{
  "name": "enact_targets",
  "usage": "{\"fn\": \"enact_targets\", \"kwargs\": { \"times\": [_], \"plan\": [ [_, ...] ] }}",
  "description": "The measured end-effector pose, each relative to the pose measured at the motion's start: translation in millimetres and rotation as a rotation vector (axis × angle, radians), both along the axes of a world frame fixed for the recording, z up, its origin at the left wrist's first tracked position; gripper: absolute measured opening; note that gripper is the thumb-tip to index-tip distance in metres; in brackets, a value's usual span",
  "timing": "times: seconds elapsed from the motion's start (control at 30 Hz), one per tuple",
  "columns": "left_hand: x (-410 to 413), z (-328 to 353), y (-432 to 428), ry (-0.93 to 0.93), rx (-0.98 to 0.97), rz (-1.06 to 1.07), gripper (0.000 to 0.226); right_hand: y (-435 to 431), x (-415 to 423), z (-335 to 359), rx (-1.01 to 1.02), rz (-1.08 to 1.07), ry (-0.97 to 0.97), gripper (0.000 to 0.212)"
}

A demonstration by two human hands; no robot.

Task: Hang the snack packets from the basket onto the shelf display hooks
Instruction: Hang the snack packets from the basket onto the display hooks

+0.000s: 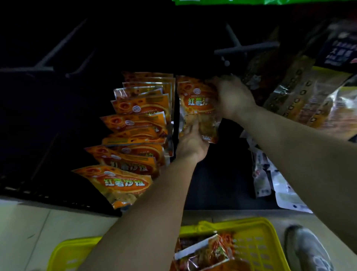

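Observation:
An orange snack packet [197, 108] is held up against the dark shelf, in front of other orange packets on the same hook row. My right hand [231, 96] grips its upper right corner, just below a metal hook [226, 62]. My left hand [190, 143] holds the packet's lower edge from beneath. To the left, a row of several matching orange packets [133, 135] hangs fanned out on another hook. The yellow basket [257, 249] sits on the floor below, with more snack packets [208, 253] inside it.
Brown and yellow bags [301, 96] hang at the right, with white packets [264, 178] lower down. Bare metal hooks [58, 50] stick out of the dark shelf at upper left. A green packet edge [251, 2] shows at the top. A grey shoe [307, 249] stands beside the basket.

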State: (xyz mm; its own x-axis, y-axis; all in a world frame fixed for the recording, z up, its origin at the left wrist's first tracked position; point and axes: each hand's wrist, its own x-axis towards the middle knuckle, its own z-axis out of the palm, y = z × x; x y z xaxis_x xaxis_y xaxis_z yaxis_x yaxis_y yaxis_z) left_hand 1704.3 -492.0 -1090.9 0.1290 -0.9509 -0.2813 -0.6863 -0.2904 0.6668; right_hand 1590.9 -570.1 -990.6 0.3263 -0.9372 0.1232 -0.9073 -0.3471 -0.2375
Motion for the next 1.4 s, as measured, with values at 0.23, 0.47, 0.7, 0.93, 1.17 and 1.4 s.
{"fn": "enact_targets", "kwargs": {
  "times": [0.23, 0.47, 0.7, 0.93, 1.17, 1.4],
  "plan": [
    [6.9, 11.0, 19.7, -0.010, 0.077, -0.014, 0.077, 26.1, -6.7, 11.5, -0.047, 0.040, -0.075, 0.050],
    [0.5, 74.4, 88.6, -0.039, 0.066, -0.070, 0.068, 104.9, -19.0, 51.2, 0.034, 0.024, -0.136, 0.044],
    [17.0, 139.2, 199.5, -0.167, 0.005, -0.193, 0.066, 226.8, -50.3, 77.0, 0.082, 0.004, -0.168, 0.040],
    [44.7, 110.2, 318.5, -0.254, 0.138, -0.213, 0.065, 330.5, -66.9, 20.3, 0.315, 0.022, -0.062, 0.040],
    [64.7, 45.6, 357.3, -0.291, 0.309, -0.197, 0.064, 364.6, -67.8, -56.8, 0.602, 0.004, 0.133, 0.053],
    [63.0, -25.1, 335.2, -0.248, 0.348, -0.218, 0.059, 349.7, -46.9, -116.2, 0.712, 0.018, 0.238, 0.053]
  ]
}}
